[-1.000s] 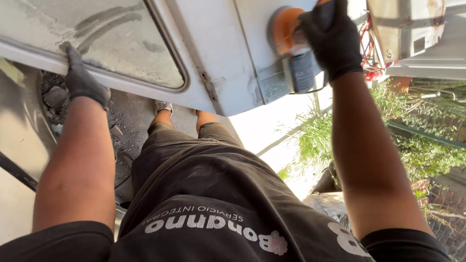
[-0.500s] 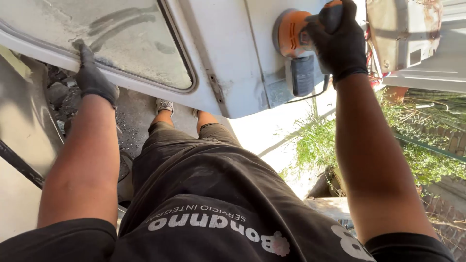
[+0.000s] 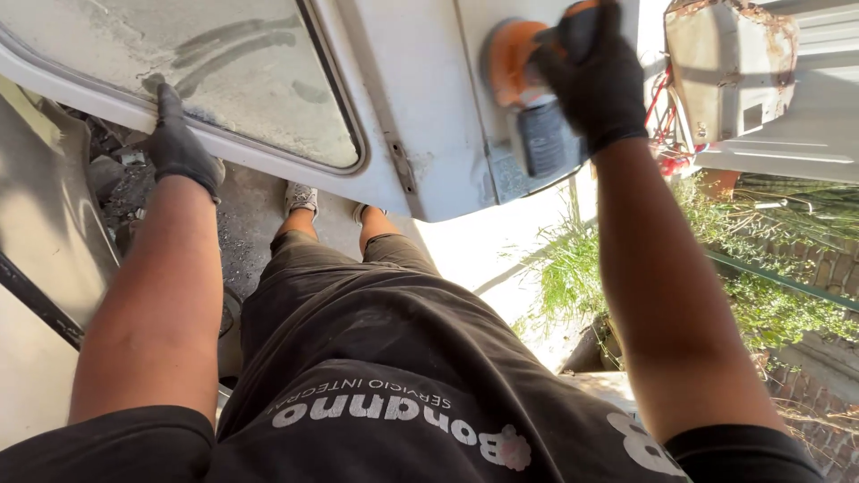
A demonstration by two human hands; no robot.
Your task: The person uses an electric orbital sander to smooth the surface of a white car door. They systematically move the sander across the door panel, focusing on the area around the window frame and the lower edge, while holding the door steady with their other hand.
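Observation:
A white vehicle door (image 3: 420, 107) with a dusty window (image 3: 206, 63) hangs open in front of me. My left hand (image 3: 179, 148), in a black glove, grips the door's lower window frame. My right hand (image 3: 591, 76), also gloved in black, holds an orange and grey power sander (image 3: 523, 98) pressed flat against the door's white panel near its edge.
My legs in dark shorts and light shoes (image 3: 304, 197) stand on grey ground below the door. Rubble (image 3: 112, 174) lies at the left by the vehicle body. Green plants (image 3: 761, 295) grow at the right, with a rusty white panel (image 3: 729, 67) above them.
The view has shifted, so the door and both hands sit slightly lower and further right in the picture. Both hands keep their grips.

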